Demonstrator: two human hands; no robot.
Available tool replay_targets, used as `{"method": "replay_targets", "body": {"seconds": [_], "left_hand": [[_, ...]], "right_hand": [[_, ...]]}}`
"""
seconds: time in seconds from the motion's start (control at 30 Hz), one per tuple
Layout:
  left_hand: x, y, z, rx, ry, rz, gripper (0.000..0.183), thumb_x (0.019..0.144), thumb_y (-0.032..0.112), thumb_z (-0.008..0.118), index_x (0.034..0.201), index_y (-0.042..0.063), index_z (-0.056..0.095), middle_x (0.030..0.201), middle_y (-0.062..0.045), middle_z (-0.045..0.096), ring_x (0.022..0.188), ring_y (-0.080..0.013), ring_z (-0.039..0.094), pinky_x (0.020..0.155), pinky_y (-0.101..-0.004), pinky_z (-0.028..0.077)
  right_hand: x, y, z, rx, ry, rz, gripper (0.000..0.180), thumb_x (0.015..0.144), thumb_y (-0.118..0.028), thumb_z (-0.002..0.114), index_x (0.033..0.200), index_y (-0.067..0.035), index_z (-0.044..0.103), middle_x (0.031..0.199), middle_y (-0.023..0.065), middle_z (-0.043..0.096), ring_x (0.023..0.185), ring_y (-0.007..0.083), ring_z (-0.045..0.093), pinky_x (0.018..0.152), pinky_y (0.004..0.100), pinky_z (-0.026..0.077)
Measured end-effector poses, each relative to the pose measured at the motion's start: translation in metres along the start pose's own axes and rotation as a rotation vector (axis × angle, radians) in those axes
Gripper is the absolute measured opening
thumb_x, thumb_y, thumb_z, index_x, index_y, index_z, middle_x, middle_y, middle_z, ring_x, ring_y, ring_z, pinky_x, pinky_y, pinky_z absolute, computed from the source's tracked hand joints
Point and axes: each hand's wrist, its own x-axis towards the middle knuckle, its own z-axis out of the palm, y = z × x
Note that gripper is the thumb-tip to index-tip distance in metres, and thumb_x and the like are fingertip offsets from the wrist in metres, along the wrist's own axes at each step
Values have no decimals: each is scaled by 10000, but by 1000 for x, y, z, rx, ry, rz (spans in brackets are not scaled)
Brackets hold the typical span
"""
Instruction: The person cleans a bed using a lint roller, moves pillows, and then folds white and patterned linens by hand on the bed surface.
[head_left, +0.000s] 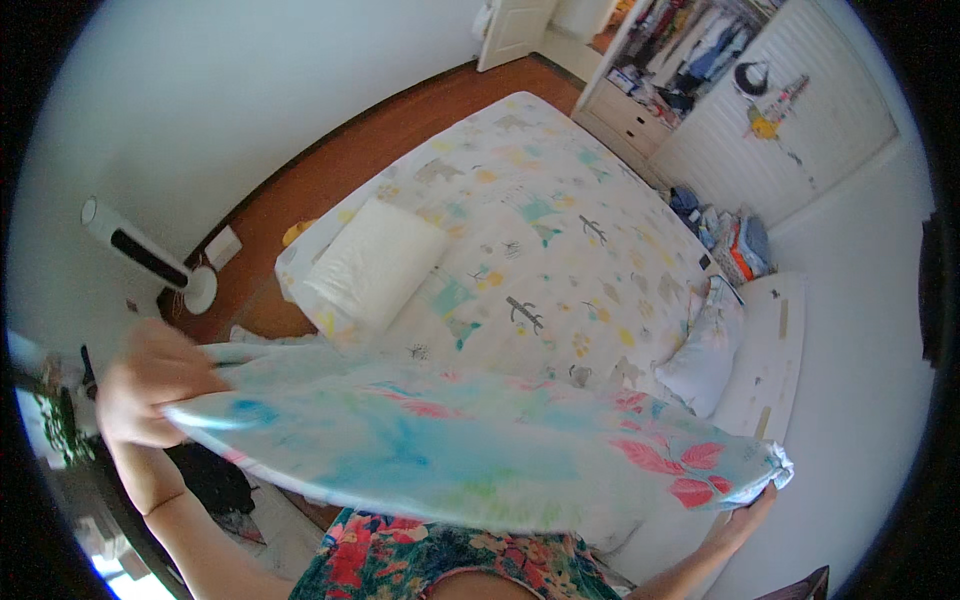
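Stretched out in front of my body is a light-blue and white cloth (420, 450) printed with pink leaves. My left hand (150, 382), blurred, grips its left end. At the opposite end my right hand (742, 517) holds a bunched corner. Beyond the cloth lies a bed (555, 270) covered by a white sheet with animal and plant prints. A folded white cloth item (382, 262) rests on the bed's left part; its exact kind I cannot tell. The cloth hides the near part of the bed.
A white tower fan (150, 251) stands by the left wall. Near the white headboard (765, 345) is a pillow (701, 360). Folded clothes (739, 240) are piled beyond the bed. An open wardrobe (690, 52) holds hanging clothes. Brown floor (360, 142) runs along the bed.
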Motion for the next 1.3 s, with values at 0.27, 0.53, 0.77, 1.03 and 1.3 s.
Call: {"method": "replay_targets", "body": {"seconds": [0.27,0.53,0.77,1.03,1.3], "left_hand": [[160,-82,-23,445,480,-75,282,736,264,609,870,16,613,811,-137,598,793,-256,561,697,-360,429],[482,-243,165,314,466,-407,310,744,340,581,935,99,618,921,-118,608,843,-293,576,743,-382,458],[394,-262,403,-359,312,-42,501,745,229,596,1172,22,436,1161,-195,469,1062,-330,447,915,-387,340],[-77,-355,586,-175,-211,-1221,478,714,296,575,1030,-57,511,1073,-243,513,1013,-359,481,876,-426,369],[-271,-448,670,206,192,-1525,597,734,236,576,1202,-53,344,1151,-228,464,1049,-350,459,886,-408,369]], "right_hand": [[26,-6,58,-38,-91,-121,377,792,-180,451,1116,14,448,1022,118,529,907,207,529,749,332,447],[255,144,146,-418,-121,-105,378,803,-116,459,1143,45,430,1048,119,536,897,209,541,740,331,445],[308,302,35,-1310,-260,-514,391,834,-196,429,1110,81,457,1097,227,505,963,362,487,849,416,358],[127,458,107,-2173,-759,289,400,758,-334,552,1105,-137,523,1190,88,487,1101,266,468,857,417,421],[-140,562,453,-979,-1621,-359,356,703,-95,543,1042,-17,467,987,187,501,960,342,461,813,401,372]]}}
